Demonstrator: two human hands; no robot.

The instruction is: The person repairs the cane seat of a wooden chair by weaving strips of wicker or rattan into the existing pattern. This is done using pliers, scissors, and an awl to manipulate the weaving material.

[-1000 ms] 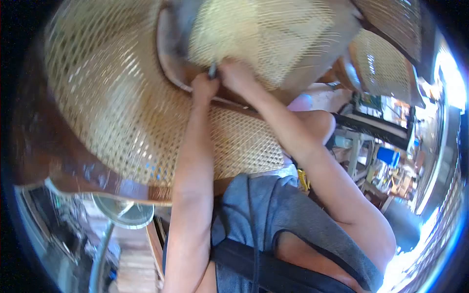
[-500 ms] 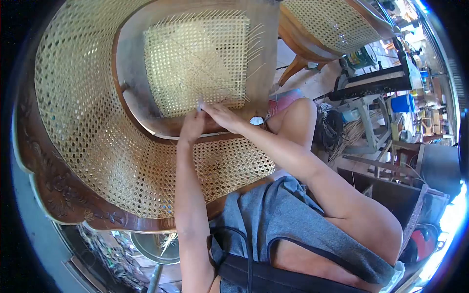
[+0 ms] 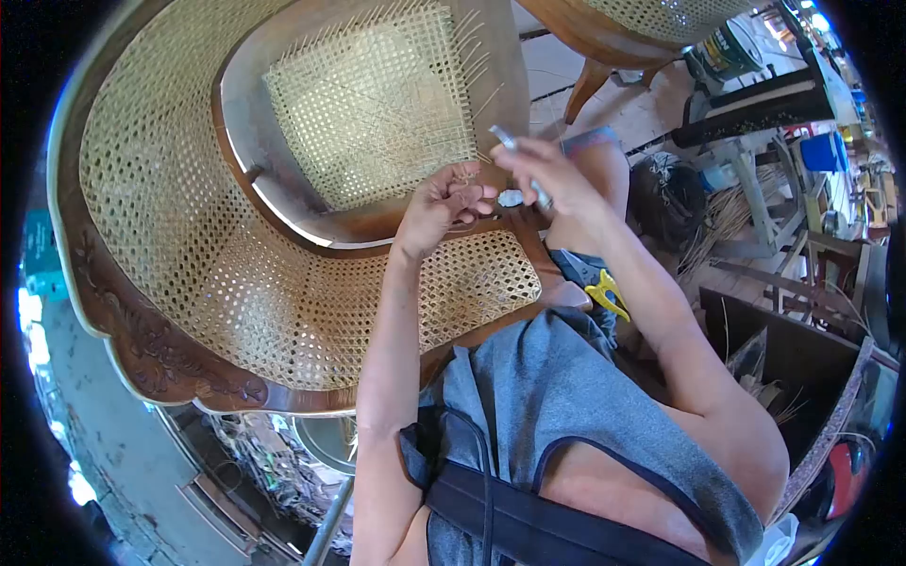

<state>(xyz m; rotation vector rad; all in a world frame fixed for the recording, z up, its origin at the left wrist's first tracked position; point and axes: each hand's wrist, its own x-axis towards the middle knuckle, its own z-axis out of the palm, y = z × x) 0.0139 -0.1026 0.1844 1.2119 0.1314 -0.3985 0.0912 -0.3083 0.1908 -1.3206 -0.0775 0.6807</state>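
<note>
Across the upper middle of the frame lies a cane panel (image 3: 368, 113), pale and tightly woven, set in a wood frame (image 3: 500, 66). Loose strand ends (image 3: 479, 71) stick out along its top and right edges. At its lower right corner are both of my hands, apart from each other. My left hand (image 3: 444, 206) has thumb and fingertips drawn together; I cannot tell whether a strand is pinched there. My right hand (image 3: 552, 177), slightly blurred, is closed around a slim grey tool (image 3: 503, 138), whose end points to the upper left. Between the hands shows a white lump (image 3: 510, 198).

Beneath the wood frame, a big cane seat (image 3: 208, 255) curves through the left of the picture, edged by a carved brown rim (image 3: 156, 354). Below my right wrist is a yellow clip (image 3: 607, 294). My grey shirt (image 3: 557, 387) fills the lower centre. Toward the upper right are a curved wooden leg (image 3: 587, 90), a dark green can (image 3: 731, 52) and a blue bucket (image 3: 824, 151).
</note>
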